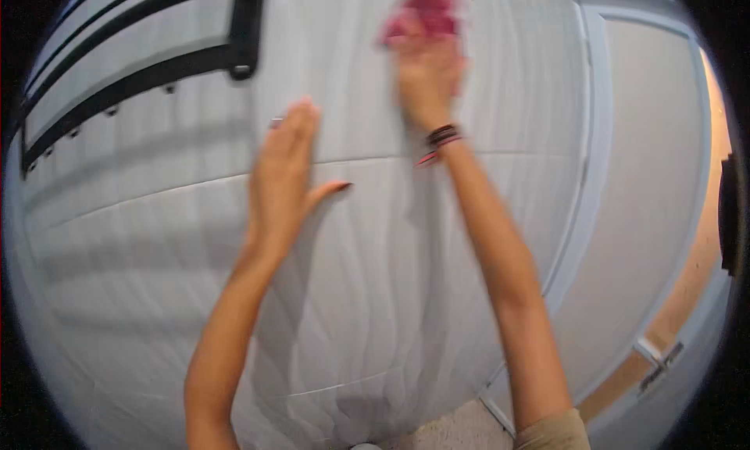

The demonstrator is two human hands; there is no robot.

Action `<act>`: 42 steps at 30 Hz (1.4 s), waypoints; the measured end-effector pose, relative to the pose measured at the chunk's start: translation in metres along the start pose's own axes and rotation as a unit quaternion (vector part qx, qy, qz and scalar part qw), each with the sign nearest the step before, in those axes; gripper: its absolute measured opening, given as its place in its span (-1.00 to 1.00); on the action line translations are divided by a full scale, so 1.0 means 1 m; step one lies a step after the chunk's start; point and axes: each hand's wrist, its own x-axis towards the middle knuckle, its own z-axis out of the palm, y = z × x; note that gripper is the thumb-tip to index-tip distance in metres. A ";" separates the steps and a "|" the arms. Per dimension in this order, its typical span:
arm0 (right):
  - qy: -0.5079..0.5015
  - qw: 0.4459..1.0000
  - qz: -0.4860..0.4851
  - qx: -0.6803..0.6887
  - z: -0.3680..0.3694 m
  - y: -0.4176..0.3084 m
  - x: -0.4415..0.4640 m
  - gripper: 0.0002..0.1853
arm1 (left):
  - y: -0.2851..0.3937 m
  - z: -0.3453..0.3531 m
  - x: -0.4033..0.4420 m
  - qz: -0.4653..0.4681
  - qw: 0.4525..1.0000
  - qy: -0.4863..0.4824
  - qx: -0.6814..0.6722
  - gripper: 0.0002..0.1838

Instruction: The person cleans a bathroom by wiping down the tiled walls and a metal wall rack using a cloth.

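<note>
A pink-red cloth (428, 14) is pressed to the pale tiled wall (367, 239) near the top of the view. My right hand (428, 75) lies over it, slightly blurred, with a dark and red bracelet at the wrist. Lower and to the left, my left hand (285, 157) rests flat against the same wall, its thumb apart from the other fingers. Nothing is in that hand. A ring and dark nail polish show on it.
A black rack (156, 76) with bars and small hooks is mounted on the wall at upper left. On the right stands a white-framed door (656, 137) with a metal handle (662, 364). Speckled floor (457, 430) shows at the bottom.
</note>
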 end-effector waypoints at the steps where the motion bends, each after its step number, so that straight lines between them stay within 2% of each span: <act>1: -0.041 0.997 -0.014 0.059 -0.021 -0.032 -0.015 -0.61 | 0.000 -0.001 0.003 -0.001 1.000 -0.001 0.028 0.04; 3: -0.077 0.991 -0.089 0.057 -0.054 -0.055 -0.060 -0.64 | -0.003 -0.003 0.008 -0.023 0.999 -0.030 0.031 0.07; 6: -0.127 0.977 -0.105 0.135 -0.096 -0.015 -0.129 -0.60 | -0.007 -0.009 0.012 -0.020 0.997 -0.053 0.055 0.14; 8: -0.135 0.972 -0.002 0.192 -0.117 0.046 -0.147 -0.59 | 0.005 0.001 0.000 -0.024 0.997 -0.043 0.062 0.15; 9: -0.087 0.966 0.108 0.219 -0.125 0.063 -0.144 -0.59 | 0.006 0.002 -0.002 -0.024 0.997 -0.040 0.069 0.15; 10: -0.051 0.990 0.131 0.009 -0.114 0.107 -0.152 -0.58 | 0.006 0.004 -0.003 -0.021 0.997 -0.035 0.071 0.16; 11: -0.029 0.965 0.171 -0.196 -0.103 0.150 -0.160 -0.56 | 0.005 0.006 -0.003 -0.015 0.997 -0.030 0.071 0.17; 12: -0.051 0.960 0.244 -0.129 -0.109 0.159 -0.140 -0.55 | 0.003 0.008 -0.001 -0.007 0.997 -0.021 0.070 0.17; 14: -0.083 0.957 0.276 -0.044 -0.097 0.153 -0.100 -0.57 | -0.001 0.009 0.007 0.009 0.996 -0.022 0.087 0.19; 15: -0.070 0.976 0.203 0.022 -0.089 0.142 -0.084 -0.58 | -0.001 0.011 0.013 0.019 0.995 -0.019 0.091 0.19; 16: -0.071 0.983 0.171 -0.005 -0.078 0.124 -0.080 -0.55 | 0.000 0.013 0.020 0.024 0.996 -0.007 0.087 0.21; 17: -0.059 0.982 0.176 0.021 -0.061 0.103 -0.079 -0.54 | 0.001 0.015 0.026 0.029 0.995 -0.008 0.093 0.21; 18: -0.090 0.986 0.128 0.049 -0.065 0.073 -0.077 -0.51 | 0.001 0.015 0.031 0.031 0.994 -0.010 0.100 0.21; 19: -0.072 0.990 0.039 0.114 -0.080 0.039 -0.078 -0.57 | 0.001 0.015 0.033 0.031 0.993 -0.014 0.111 0.21; 21: -0.148 0.974 -0.096 0.141 -0.088 0.023 -0.118 -0.78 | 0.001 0.015 0.029 0.027 0.993 -0.019 0.113 0.21; 24: -0.238 0.929 -0.213 0.187 -0.133 0.055 -0.179 -0.87 | 0.007 0.016 0.007 -0.001 0.993 -0.033 0.113 0.20; 26: -0.267 0.917 -0.212 0.208 -0.154 0.119 -0.203 -0.82 | 0.017 0.020 -0.017 -0.032 0.993 -0.037 0.112 0.20; 27: -0.302 0.925 -0.139 0.182 -0.159 0.158 -0.216 -0.75 | 0.024 0.023 -0.030 -0.046 0.992 -0.044 0.107 0.20; 28: -0.244 0.945 -0.105 0.189 -0.152 0.203 -0.216 -0.56 | 0.034 0.027 -0.042 -0.061 0.992 -0.050 0.102 0.20; 29: -0.193 0.964 -0.004 0.182 -0.151 0.232 -0.202 -0.50 | 0.045 0.032 -0.053 -0.077 0.991 -0.055 0.097 0.20; 31: -0.077 0.983 0.165 -0.028 -0.130 0.268 -0.166 -0.51 | 0.065 0.042 -0.071 -0.108 0.988 -0.066 0.090 0.19; 33: -0.025 0.966 0.245 -0.084 -0.106 0.267 -0.105 -0.57 | 0.081 0.056 -0.082 -0.133 0.985 -0.064 0.085 0.17; 36: -0.081 0.992 0.091 0.032 -0.081 0.192 -0.053 -0.57 | 0.101 0.074 -0.091 -0.180 0.979 -0.047 0.088 0.10; 38: -0.095 0.990 -0.054 0.093 -0.070 0.128 -0.071 -0.64 | 0.111 0.082 -0.097 -0.208 0.972 -0.036 0.100 0.09; 39: -0.092 0.976 -0.139 0.142 -0.076 0.102 -0.091 -0.69 | 0.115 0.084 -0.103 -0.224 0.968 -0.033 0.107 0.09; 41: -0.229 0.926 -0.227 0.199 -0.106 0.073 -0.134 -0.79 | 0.120 0.085 -0.114 -0.242 0.965 -0.032 0.093 0.08; 42: -0.242 0.912 -0.254 0.212 -0.118 0.074 -0.164 -0.81 | 0.121 0.086 -0.121 -0.249 0.963 -0.037 0.093 0.08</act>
